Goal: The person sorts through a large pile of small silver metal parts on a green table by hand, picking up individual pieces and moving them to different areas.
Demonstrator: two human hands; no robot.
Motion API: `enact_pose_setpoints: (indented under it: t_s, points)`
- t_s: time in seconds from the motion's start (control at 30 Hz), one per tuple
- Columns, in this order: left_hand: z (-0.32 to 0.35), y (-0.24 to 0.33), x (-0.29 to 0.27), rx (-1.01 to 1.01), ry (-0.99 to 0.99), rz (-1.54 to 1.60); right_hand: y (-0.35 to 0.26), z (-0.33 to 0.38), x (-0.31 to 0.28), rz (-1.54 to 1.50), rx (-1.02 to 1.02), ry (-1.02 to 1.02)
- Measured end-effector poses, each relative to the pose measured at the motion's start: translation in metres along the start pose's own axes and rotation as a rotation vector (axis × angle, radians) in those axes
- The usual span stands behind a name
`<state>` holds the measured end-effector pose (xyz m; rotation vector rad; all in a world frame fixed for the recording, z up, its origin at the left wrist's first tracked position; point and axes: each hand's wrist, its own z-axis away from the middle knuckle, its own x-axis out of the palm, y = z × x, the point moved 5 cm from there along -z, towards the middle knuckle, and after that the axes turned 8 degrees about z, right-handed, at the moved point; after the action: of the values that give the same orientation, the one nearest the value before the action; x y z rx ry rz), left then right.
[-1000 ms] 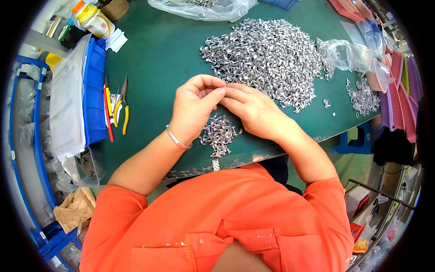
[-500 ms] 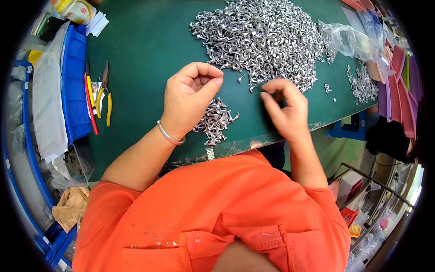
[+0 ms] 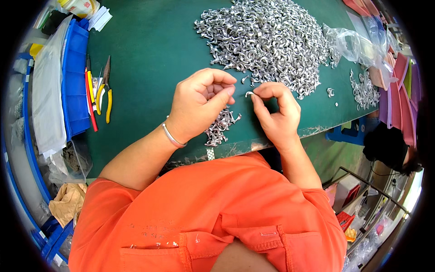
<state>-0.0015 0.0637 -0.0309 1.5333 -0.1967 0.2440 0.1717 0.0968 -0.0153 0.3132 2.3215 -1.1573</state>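
Between the thumb and forefinger of my right hand (image 3: 279, 111) a small curved silver metal piece (image 3: 249, 94) is pinched, its hooked end pointing left. My left hand (image 3: 199, 102) faces it, thumb and forefinger pressed together; whatever is between those tips is too small or hidden to tell. Below the left hand lies a small heap of curved metal pieces (image 3: 221, 127), partly covered by that hand. Beyond both hands spreads a large pile of the same silver pieces (image 3: 272, 41). One loose piece (image 3: 245, 80) lies at the pile's near edge.
Yellow-handled pliers (image 3: 109, 102) and a red pen-like tool (image 3: 92, 106) lie at left beside a blue bin (image 3: 77, 86). Right of the pile are a clear plastic bag (image 3: 358, 47) and a smaller group of metal parts (image 3: 364, 90). The green table's (image 3: 145, 50) worn edge runs before me.
My right hand has picked up a curved metal piece and moved left with it. My left hand has shifted slightly right, so the hands are closer together.
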Motion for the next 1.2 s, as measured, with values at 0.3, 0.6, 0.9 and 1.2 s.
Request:
enact_pose_setpoints:
  t_s: [0.3,0.6,0.9,1.2]
  points:
    - [0.004,0.005,0.008,0.035,-0.166,-0.171,-0.012,0.005,0.002,-0.198,-0.086,0.069]
    - [0.002,0.000,0.008,0.092,-0.078,-0.029,-0.006,0.006,0.003,-0.408,-0.070,0.032]
    - [0.003,-0.001,0.009,0.077,-0.063,0.024,-0.011,0.009,0.003,-0.364,-0.021,0.118]
    - [0.004,0.010,0.007,0.245,-0.095,-0.161,-0.009,-0.032,-0.049,0.262,-0.356,0.257]
